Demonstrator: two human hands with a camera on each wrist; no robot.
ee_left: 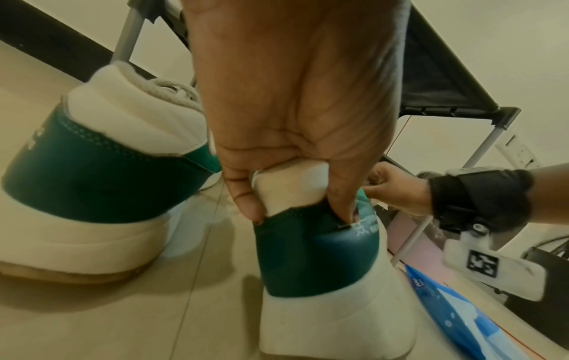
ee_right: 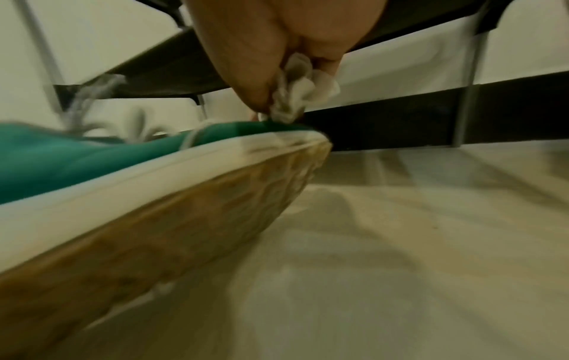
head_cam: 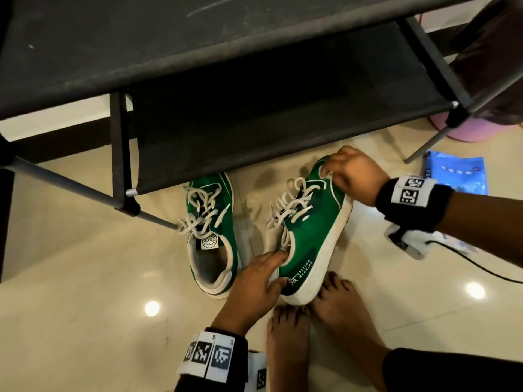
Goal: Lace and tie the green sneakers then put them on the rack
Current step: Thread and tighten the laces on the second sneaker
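Note:
Two green sneakers with white soles and loose white laces are on the floor in front of the black rack [head_cam: 254, 108]. The left sneaker [head_cam: 210, 236] [ee_left: 92, 170] stands flat, partly under the rack's lower shelf. The right sneaker [head_cam: 311, 230] [ee_left: 307, 243] [ee_right: 92, 158] is tilted, its tan sole turned up off the tiles. My left hand [head_cam: 278, 270] [ee_left: 295, 194] grips its white heel collar, thumb on one side and fingers on the other. My right hand [head_cam: 329, 172] [ee_right: 277, 107] pinches a bunched lace [ee_right: 292, 97] just above the toe.
My bare feet [head_cam: 311, 321] are right behind the held sneaker. A blue packet [head_cam: 455, 176] and a pink object [head_cam: 469, 131] lie at the right by the rack's leg [head_cam: 424, 145]. A black cable [head_cam: 467, 258] trails from my right wrist. Beige tiles [head_cam: 99, 278] spread to the left.

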